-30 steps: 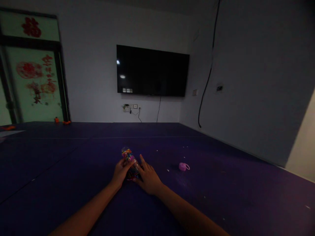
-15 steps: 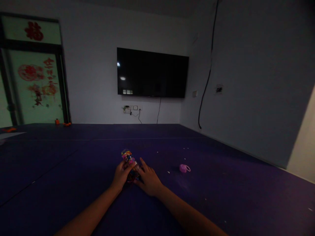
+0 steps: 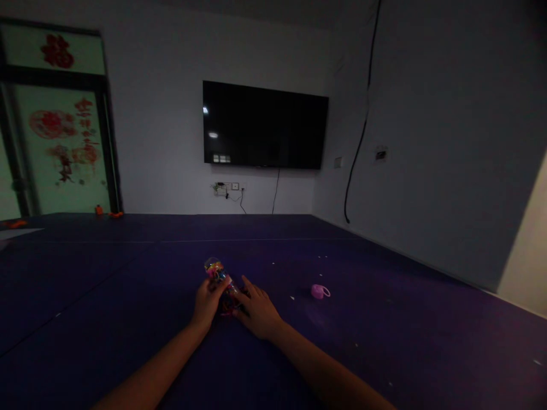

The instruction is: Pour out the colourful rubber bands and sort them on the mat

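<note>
A clear plastic bottle (image 3: 215, 269) with small colourful things inside lies tilted between my hands, its rounded end pointing away to the left. My left hand (image 3: 207, 304) is closed round its side, thumb on top. My right hand (image 3: 258, 310) rests at the bottle's near end, fingers apart and slightly curved. Beneath and between the hands is a small heap of colourful pieces (image 3: 228, 307), pink and red among them, too dim to name. To the right, a pink lid with a loop (image 3: 317, 291) sits apart from both hands.
The dark purple surface (image 3: 171, 353) carries several small white scraps (image 3: 292, 298). Orange objects (image 3: 99, 210) stand by the glass door at far left. A black television (image 3: 265, 125) hangs on the back wall, and a black cable (image 3: 359, 145) runs down the right wall.
The bottle's far end has shifted a little left and tilted, with my left hand moving along. More of the colourful heap shows between the hands. My right hand has barely moved.
</note>
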Motion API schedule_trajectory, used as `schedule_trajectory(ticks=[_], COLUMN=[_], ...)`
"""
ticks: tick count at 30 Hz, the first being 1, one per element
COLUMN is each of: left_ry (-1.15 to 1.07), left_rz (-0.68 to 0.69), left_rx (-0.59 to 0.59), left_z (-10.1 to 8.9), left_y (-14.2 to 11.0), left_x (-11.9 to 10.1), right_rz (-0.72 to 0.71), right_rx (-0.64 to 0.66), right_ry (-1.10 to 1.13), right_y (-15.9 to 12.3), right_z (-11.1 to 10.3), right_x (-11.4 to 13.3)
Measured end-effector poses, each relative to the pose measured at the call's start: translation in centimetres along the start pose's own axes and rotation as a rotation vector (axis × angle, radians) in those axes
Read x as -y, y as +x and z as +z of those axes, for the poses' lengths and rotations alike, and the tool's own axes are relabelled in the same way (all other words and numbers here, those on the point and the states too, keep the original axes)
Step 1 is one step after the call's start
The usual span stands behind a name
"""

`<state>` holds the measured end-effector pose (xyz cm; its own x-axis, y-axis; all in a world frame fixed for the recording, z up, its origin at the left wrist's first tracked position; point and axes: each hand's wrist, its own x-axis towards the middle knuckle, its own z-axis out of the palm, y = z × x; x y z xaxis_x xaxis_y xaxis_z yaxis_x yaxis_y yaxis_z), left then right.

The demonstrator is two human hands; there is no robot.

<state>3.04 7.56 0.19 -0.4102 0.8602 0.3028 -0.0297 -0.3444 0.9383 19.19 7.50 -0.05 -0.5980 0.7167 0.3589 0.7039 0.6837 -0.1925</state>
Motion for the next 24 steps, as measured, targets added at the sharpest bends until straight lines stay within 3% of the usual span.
schedule_trajectory(ticks=[7,13,24], left_ry=[0.052,0.177,0.197], left_rz=[0.040,0.172,0.239], left_rx=[-0.078,-0.101,-0.088], left_z=[-0.2,-0.1,-0.1], left_y=[0.4,-0.1,-0.3], left_x=[0.1,-0.6,-1.0], right_rz=[0.031,0.033,0.069], right_rx=[-0.001,-0.020,-0.276], right_ry=[0.026,0.026,0.125], right_y=[-0.2,-0.2,0.2], right_z=[-0.2,-0.3,-0.4], right_x=[0.0,0.1,-0.5])
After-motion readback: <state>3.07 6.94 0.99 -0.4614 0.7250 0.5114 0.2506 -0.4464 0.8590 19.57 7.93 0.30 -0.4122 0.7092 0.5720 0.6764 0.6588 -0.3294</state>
